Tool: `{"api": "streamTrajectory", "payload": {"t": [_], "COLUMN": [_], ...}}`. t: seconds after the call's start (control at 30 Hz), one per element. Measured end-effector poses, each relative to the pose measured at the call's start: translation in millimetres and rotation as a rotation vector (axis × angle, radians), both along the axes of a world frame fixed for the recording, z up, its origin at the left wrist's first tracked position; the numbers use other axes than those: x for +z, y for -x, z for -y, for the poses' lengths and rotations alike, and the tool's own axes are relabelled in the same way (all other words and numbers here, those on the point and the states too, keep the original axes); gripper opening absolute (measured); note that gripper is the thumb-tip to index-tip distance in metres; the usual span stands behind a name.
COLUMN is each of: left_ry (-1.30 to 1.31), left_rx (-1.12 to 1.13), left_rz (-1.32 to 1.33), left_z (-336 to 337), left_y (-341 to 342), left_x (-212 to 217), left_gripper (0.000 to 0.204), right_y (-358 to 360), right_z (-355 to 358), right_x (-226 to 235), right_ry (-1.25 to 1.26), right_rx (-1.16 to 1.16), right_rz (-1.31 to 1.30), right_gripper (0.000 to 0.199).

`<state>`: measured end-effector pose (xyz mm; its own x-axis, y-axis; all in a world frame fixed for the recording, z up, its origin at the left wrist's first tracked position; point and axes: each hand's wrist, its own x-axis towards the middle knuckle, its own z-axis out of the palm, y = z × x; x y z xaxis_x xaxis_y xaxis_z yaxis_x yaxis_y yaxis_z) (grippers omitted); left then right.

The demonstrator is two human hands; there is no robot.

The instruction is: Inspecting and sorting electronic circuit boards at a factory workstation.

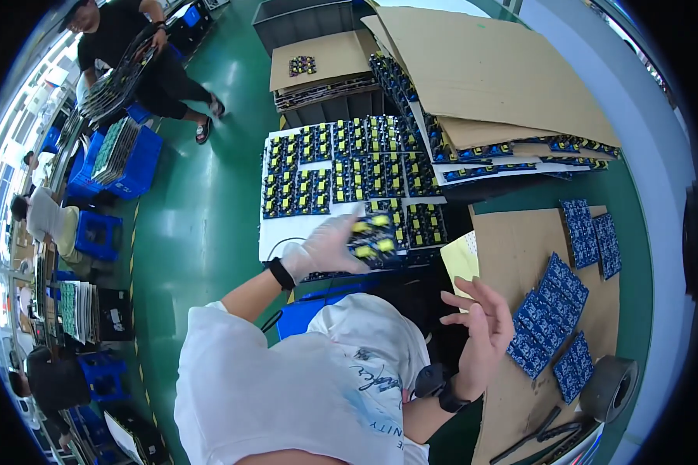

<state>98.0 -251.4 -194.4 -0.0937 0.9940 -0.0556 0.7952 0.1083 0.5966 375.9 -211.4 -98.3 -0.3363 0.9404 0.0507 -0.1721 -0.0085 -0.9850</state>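
While gloved left hand [327, 246] pinches knobbly circuit board [374, 239] | right hand [485, 319] — bare, loosely spread

close head-worn fisheye view, steeply downward over left hand [324, 249] and right hand [485, 329]

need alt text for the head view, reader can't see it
A gloved left hand holds a blurred circuit board with yellow parts near rows of similar boards on a white sheet; the bare right hand hovers, holding nothing, near blue boards on cardboard.
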Motion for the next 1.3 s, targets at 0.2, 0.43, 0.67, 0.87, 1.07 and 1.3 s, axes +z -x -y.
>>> {"api": "streamTrajectory", "payload": {"t": [0.2, 0.43, 0.67, 0.87, 1.07, 1.3], "left_ry": [0.320, 0.061, 0.162, 0.009, -0.133, -0.178], "left_rx": [0.544, 0.711, 0.288, 0.349, 0.374, 0.396], "left_rz": [0.207, 0.002, -0.384, -0.275, -0.285, -0.267], "left_z": [27, 4, 18, 20, 24, 44], "left_y": [35, 16, 11, 16, 8, 5], "left_x": [-85, -118, -94, -119, -128, -128], "left_gripper": [0.117, 0.117, 0.105, 0.098, 0.091, 0.079], "right_y": [4, 25, 36, 33, -67, -177], "right_z": [-7, -6, -10, -13, -14, -10], "right_x": [-5, -3, -9, -5, 25, -37], "right_ry": [0.033, 0.043, 0.093, 0.094, 0.009, -0.135], "right_rx": [-0.013, 0.000, -0.010, -0.032, -0.582, -0.651], "right_rz": [-0.017, 0.051, 0.066, 0.138, 0.627, 1.169], "right_gripper": [0.032, 0.033, 0.032, 0.030, 0.036, 0.040]}}
